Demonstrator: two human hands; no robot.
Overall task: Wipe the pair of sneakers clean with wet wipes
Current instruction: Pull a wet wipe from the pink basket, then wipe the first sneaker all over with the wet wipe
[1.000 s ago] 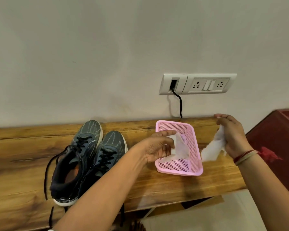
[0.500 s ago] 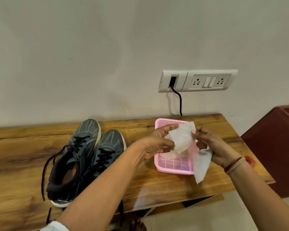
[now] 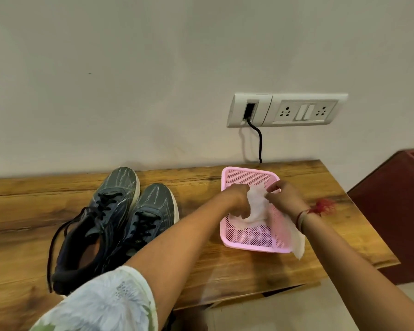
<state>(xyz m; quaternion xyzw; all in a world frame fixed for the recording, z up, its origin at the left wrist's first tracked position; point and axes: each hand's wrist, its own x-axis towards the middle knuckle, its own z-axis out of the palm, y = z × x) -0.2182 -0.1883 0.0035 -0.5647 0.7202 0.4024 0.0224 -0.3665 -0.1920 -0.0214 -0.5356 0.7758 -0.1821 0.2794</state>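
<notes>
Left hand [image 3: 238, 199], right hand [image 3: 286, 198] pinch wipe [image 3: 257, 205], now lower over basket [image 3: 246, 176]; second wipe [image 3: 298, 244] seemingly under right wrist.

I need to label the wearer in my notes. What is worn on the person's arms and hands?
Both the left hand and the right hand are bare, without gloves. The left arm has a short pale sleeve with a faint floral print and eyelet embroidery. The right wrist carries thin reddish and beige bands with a red thread tassel.
</notes>
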